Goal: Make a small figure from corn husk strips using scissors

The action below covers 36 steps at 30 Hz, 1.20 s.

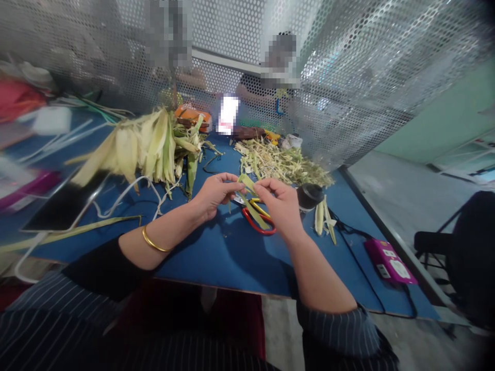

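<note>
Between my hands, above the middle of the blue table, is a pale green strip of corn husk [247, 181], bent into a loop with one end hanging down. My left hand [216, 195] pinches it on one side, a gold bangle on that wrist. My right hand [281, 203] pinches the other side between thumb and fingers. Just below lie scissors [258, 226] with red and yellow handles, partly covered by the strip and my right hand. A dark round container [309, 197] stands to the right of my right hand.
A bundle of corn husks [145, 147] lies at the back left, husk scraps [270, 159] at the back right. A tablet [65, 203] and white cable are on the left, a purple packet [390, 262] on the right. Behind stands a perforated metal screen [232, 36], people beyond it.
</note>
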Tool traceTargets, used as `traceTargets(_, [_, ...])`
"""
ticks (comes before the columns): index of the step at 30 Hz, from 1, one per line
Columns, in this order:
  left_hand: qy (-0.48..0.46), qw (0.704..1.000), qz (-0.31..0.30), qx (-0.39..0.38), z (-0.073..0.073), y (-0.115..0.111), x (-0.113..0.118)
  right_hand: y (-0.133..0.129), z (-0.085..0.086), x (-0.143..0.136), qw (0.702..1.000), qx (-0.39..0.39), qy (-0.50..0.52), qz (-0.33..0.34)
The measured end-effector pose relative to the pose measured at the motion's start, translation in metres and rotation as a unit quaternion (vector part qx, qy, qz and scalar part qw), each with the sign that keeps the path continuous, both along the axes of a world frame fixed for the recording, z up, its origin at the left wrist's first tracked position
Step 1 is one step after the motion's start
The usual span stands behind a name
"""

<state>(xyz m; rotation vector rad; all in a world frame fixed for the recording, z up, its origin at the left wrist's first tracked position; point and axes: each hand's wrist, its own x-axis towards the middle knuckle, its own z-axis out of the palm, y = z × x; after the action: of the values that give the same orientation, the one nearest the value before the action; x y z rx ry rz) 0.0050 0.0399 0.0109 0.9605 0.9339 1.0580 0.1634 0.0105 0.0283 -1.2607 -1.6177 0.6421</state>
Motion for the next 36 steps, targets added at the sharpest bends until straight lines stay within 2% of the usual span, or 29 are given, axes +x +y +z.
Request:
traceTargets(10, [0.037,0.999,0.010,0.037,-0.001,-0.003,0.002,0.001,-0.001,0.001,0.996,-0.080,0.031,-0.003])
traceTargets(20, [0.054,0.997,0.011,0.060,0.001,-0.007,0.004,0.001,-0.003,0.003,0.997,-0.073,-0.002,-0.014])
traceTargets(27, [0.070,0.995,0.015,0.074,0.001,-0.009,0.006,0.001,0.002,-0.001,0.986,-0.148,0.074,-0.028])
traceTargets(31, [0.083,0.993,0.016,0.081,0.002,-0.010,0.007,0.004,-0.006,0.003,0.991,-0.115,0.051,-0.038])
traceTargets(36, [0.112,0.987,0.023,0.110,0.002,-0.011,0.009,0.005,-0.011,0.006,0.996,-0.092,-0.003,-0.009])
